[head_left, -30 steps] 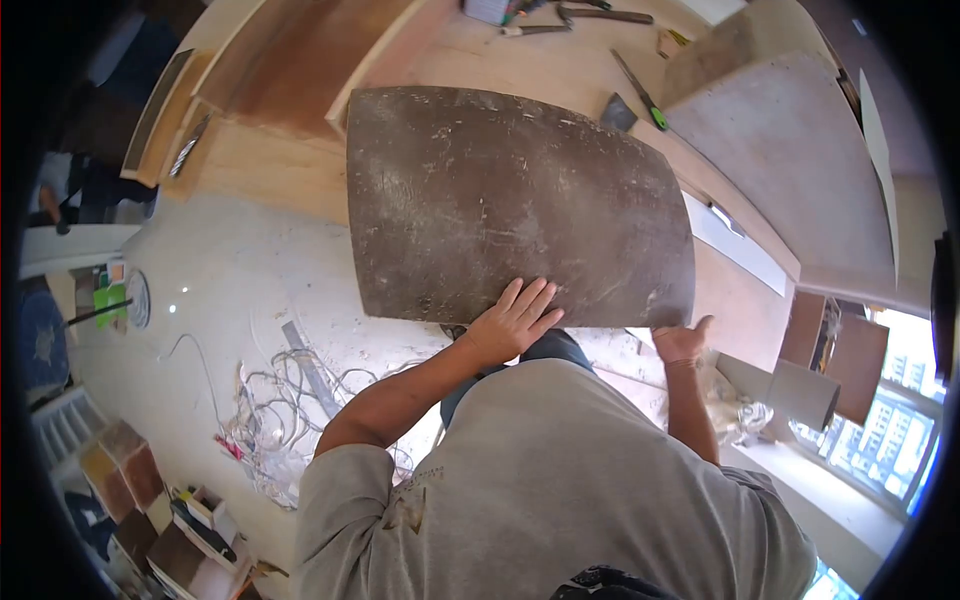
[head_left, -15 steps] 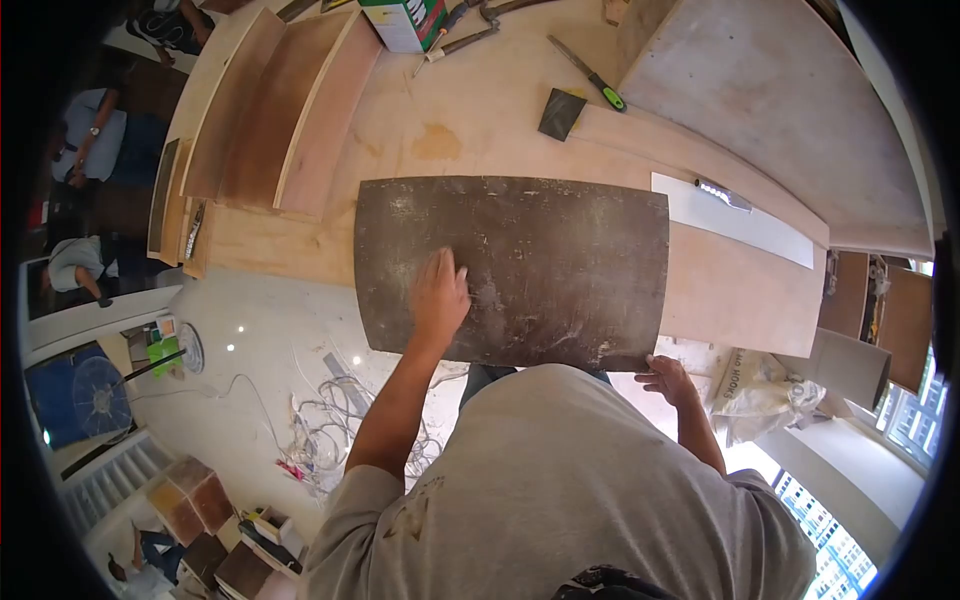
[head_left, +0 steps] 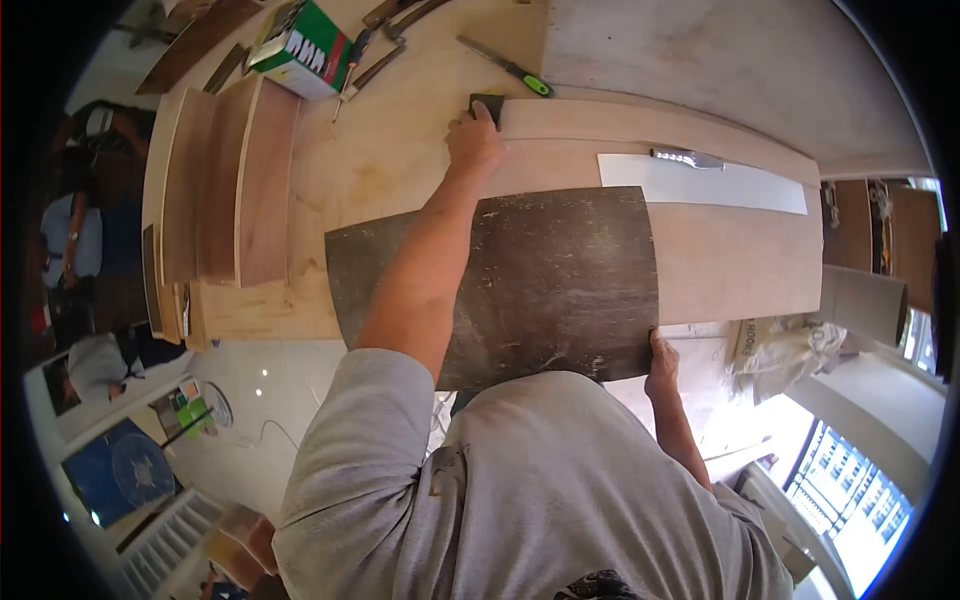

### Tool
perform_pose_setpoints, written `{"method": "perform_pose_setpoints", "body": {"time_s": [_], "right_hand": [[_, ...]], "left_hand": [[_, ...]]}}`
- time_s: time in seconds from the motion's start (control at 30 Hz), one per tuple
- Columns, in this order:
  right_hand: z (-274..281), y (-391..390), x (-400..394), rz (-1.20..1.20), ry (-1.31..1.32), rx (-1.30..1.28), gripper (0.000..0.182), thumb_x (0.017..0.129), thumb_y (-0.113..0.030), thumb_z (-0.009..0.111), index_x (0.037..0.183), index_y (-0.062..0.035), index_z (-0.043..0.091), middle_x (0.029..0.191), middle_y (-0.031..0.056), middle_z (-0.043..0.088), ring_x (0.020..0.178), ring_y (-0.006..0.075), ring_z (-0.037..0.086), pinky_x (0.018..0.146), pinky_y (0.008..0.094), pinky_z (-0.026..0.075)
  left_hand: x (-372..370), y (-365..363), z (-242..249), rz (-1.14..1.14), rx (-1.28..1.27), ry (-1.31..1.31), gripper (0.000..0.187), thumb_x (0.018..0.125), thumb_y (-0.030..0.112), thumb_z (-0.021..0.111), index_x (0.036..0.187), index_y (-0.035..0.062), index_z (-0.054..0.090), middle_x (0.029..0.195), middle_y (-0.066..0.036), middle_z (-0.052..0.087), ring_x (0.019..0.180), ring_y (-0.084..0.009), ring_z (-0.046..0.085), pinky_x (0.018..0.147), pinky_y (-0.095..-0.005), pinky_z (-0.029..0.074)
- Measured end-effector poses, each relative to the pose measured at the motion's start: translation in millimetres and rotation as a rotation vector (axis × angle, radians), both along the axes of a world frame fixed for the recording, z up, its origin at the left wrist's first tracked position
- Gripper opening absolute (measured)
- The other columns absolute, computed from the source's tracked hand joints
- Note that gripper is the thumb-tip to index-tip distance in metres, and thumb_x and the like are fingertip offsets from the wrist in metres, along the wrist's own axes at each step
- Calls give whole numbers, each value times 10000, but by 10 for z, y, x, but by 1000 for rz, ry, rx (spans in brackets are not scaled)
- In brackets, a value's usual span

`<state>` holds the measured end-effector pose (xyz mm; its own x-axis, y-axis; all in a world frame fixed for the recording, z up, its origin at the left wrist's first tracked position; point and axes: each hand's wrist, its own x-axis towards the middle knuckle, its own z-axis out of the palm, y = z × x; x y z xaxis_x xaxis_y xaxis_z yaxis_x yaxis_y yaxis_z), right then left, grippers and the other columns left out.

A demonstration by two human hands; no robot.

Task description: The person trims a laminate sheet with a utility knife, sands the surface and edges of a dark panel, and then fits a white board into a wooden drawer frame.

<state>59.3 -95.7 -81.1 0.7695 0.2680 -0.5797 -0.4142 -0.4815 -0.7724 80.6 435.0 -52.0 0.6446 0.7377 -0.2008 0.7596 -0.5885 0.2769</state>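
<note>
My left hand (head_left: pixel 474 142) is stretched across the bench, its fingers closed on a small dark square piece (head_left: pixel 487 106) that looks like sandpaper. The fingers partly cover the piece. A dark brown, scuffed board (head_left: pixel 555 280) lies at the bench's front edge, against my body, with my left forearm crossing above it. At the board's near right corner, my right hand (head_left: pixel 662 362) grips the edge, thumb on top and the other fingers mostly hidden. Just beyond the dark piece is a long narrow tool with a green-and-black handle (head_left: pixel 537 85), possibly a file.
A utility knife (head_left: pixel 688 158) rests by a white strip (head_left: pixel 700 184) on the right. Wooden channel-shaped pieces (head_left: pixel 222 185) stand left. Behind them are a green-and-white container (head_left: pixel 300 50), a screwdriver (head_left: pixel 352 72) and a hammer (head_left: pixel 385 60). A large panel (head_left: pixel 740 70) occupies the far right. Other people sit at left.
My left hand has moved from the board's surface forward to the dark square piece and closed on it. The board has turned slightly; my right hand stays at its corner. The view has shifted.
</note>
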Motion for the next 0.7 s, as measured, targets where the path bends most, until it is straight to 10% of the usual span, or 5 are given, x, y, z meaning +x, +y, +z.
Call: {"method": "perform_pose_setpoints", "body": {"time_s": [0.2,0.3,0.5,0.7], "right_hand": [[245,159,264,-71,-390,-214,651,1026,-525,572,797,79,655,679,122,580,689,197,456,627,437,361],[-248,-104,511,-2,-373,-517,754,1007,-604,534,771,102,652,679,204,608,672,247,476,642,468,378],[-481,-180,355,-81,-179,-537,839,943,-723,547,935,90,752,843,219,724,807,277,654,787,424,507],[-771,255,414,-85,-87,-335,829,957,-713,542,1109,78,737,905,198,743,839,304,666,814,401,525]], "left_hand": [[-180,317,-66,-47,12,-157,399,891,69,597,1282,-9,616,1019,-268,724,1015,-442,696,886,-490,556],[-766,208,231,92,40,-657,406,860,15,591,1262,-10,644,986,-268,729,980,-448,702,864,-506,556],[-2839,-683,293,47,422,-336,507,879,10,620,1385,23,579,1427,-253,569,1294,-443,545,1065,-507,450],[-3728,-1222,-377,76,308,-164,532,874,155,695,1362,-10,565,1421,-265,544,1316,-434,520,1053,-535,426]]}}
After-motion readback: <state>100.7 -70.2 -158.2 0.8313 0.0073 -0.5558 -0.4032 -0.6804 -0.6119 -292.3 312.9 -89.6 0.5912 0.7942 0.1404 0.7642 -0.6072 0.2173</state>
